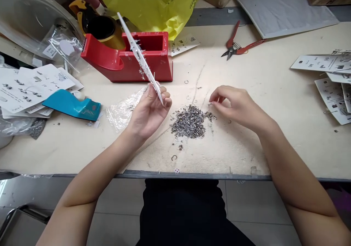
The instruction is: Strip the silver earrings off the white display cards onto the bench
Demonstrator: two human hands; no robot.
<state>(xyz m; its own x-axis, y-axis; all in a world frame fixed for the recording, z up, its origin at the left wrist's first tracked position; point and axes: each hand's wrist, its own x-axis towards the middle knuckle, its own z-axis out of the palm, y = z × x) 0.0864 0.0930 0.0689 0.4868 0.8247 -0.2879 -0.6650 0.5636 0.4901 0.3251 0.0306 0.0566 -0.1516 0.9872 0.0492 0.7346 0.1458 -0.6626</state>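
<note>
My left hand (150,110) grips the lower end of a white earring card (142,61), held up nearly edge-on to me, with small metal earrings sticking out of it. My right hand (233,105) is pinched just right of a pile of small silver metal pieces (189,121) on the table. Its fingertips are close together by a few loose pieces at the pile's edge; what lies between them, if anything, is too small to make out. A clear plastic bag (120,110) lies flat beside my left hand.
Behind my left hand stands a red tape dispenser (142,63), with a teal tape dispenser (74,105) to its left. Red-handled pliers (236,46) lie at the back. Carded earrings (33,83) are stacked left, more cards (329,63) right. A yellow bag (153,4) hangs behind.
</note>
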